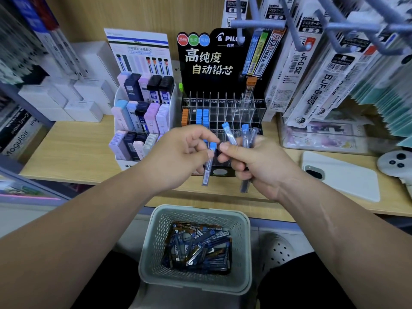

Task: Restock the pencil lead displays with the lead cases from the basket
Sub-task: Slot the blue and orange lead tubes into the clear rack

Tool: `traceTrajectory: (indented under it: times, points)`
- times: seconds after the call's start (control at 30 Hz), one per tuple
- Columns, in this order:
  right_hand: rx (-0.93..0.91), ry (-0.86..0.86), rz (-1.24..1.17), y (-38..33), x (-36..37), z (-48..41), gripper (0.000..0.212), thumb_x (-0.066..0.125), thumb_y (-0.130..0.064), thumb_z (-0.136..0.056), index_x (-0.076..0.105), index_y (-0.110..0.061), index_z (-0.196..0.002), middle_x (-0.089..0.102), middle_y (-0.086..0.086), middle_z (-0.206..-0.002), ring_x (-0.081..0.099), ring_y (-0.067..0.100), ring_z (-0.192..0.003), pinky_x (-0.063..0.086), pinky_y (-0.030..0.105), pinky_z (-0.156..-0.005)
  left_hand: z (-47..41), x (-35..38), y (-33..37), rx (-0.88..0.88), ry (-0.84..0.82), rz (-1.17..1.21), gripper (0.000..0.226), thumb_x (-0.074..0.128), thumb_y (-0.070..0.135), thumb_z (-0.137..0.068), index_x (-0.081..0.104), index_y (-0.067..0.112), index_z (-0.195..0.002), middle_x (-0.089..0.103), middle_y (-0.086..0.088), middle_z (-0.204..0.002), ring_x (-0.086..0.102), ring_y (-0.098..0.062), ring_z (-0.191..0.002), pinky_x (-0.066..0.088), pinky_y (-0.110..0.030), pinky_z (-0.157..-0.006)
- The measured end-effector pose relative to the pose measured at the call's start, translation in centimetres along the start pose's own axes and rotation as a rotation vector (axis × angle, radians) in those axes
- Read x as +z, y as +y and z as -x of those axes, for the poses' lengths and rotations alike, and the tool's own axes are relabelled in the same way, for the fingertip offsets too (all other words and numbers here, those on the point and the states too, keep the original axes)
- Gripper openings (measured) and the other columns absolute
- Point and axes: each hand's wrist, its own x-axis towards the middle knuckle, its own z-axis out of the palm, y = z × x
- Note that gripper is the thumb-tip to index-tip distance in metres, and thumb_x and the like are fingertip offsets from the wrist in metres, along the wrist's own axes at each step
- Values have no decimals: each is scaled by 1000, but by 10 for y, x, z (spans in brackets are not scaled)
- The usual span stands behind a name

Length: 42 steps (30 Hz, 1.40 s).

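A black Pilot lead display (224, 108) with clear acrylic slots stands on the wooden shelf; a few slots at its left hold orange-capped and blue-capped cases. In front of it, my left hand (178, 152) pinches one blue-capped lead case (208, 166) that hangs downward. My right hand (252, 161) grips a small bundle of blue-capped lead cases (245, 139), fanned out upward. Both hands are close together, nearly touching. Below them a grey-green perforated basket (153, 241) holds several more lead cases (198, 246).
A white tiered display (142, 121) with pastel and dark lead boxes stands left of the black one. White boxes sit further left. Refill packs hang on hooks at upper right. A white phone (343, 177) and a controller (396, 163) lie on the shelf at right.
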Motion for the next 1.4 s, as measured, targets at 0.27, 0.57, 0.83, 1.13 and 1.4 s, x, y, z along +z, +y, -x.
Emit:
traceTrajectory:
  times: [0.27,0.57,0.83,1.13,1.4]
  points:
    - [8,100,-48,-6,-13,-3,15,70,-9,-92,59,-12,-84,66,6,-70,41,6,-46,30,16,-39,5,-13,-14,42,70,-164,20,74,7,-87,67,25,-81,67,2,-72,68,-16,-62,57,-32,-64]
    - [3,100,-8,-3,-18,-2,7,71,-10,-92,64,-9,-92,67,6,-71,41,6,-47,31,16,-39,0,-10,-16,245,287,-326,3,72,10,-89,70,12,-90,53,12,-56,47,-8,-50,40,-14,-57]
    - [13,96,-8,-2,-22,0,15,71,-10,-92,62,-6,-104,67,6,-71,42,6,-47,30,17,-40,-4,-2,-19,388,239,-583,3,74,9,-86,73,11,-88,48,25,-58,45,4,-54,54,-36,-64]
    - [72,51,32,-2,-21,3,15,69,-15,-94,71,-2,-103,66,4,-68,42,7,-49,30,18,-40,-12,7,-29,363,235,-683,13,82,10,-76,77,15,-87,62,1,-89,64,-22,-73,57,-42,-63]
    - [50,-33,113,-5,-18,8,14,69,-21,-95,75,-11,-103,58,-1,-63,42,7,-48,29,18,-41,-10,5,-12,213,229,-590,29,80,26,-81,70,22,-108,61,7,-86,53,-2,-69,49,-28,-65]
